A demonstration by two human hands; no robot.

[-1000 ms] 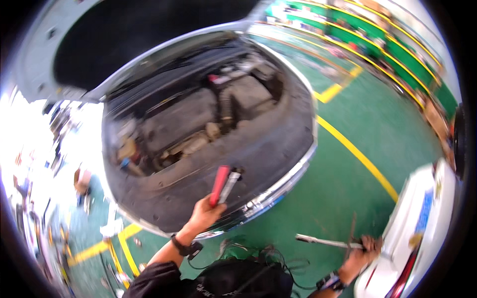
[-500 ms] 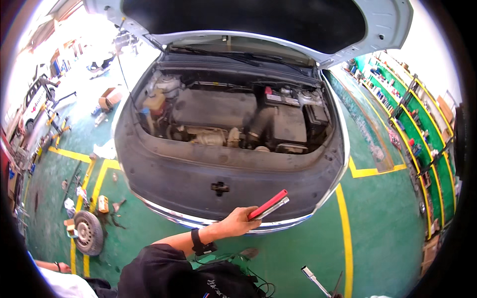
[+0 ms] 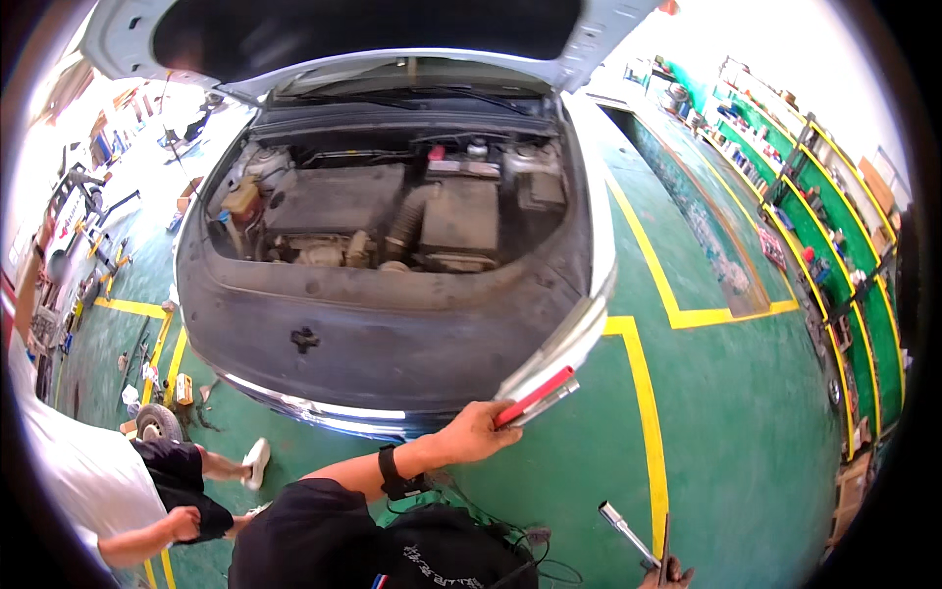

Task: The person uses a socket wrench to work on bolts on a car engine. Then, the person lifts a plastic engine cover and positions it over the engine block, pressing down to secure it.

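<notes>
My left hand [image 3: 475,432] is closed around a red rod-shaped tool [image 3: 538,395] and a silver metal bar [image 3: 555,399] lying alongside it. Both stick out beyond my fingers, over the front right corner of a car [image 3: 324,339] whose bonnet is raised. At the lower edge, my right hand [image 3: 671,577] is partly cut off and grips a silver socket bar [image 3: 626,531] with a hollow end. A thin dark tool [image 3: 666,540] stands up beside it in the same hand; its kind is unclear. Neither hand touches the engine bay [image 3: 339,206].
A person in a white top [image 3: 88,471] stands close at my left. A wheel [image 3: 159,423] and scattered parts lie on the green floor beyond. Along the right wall runs a shelf rack [image 3: 800,245] holding bottles and parts; a floor pit [image 3: 692,201] lies before it.
My view has swung right, so the car sits further left. The person in white has come further into view at left. My right hand now shows; both hands keep their tools.
</notes>
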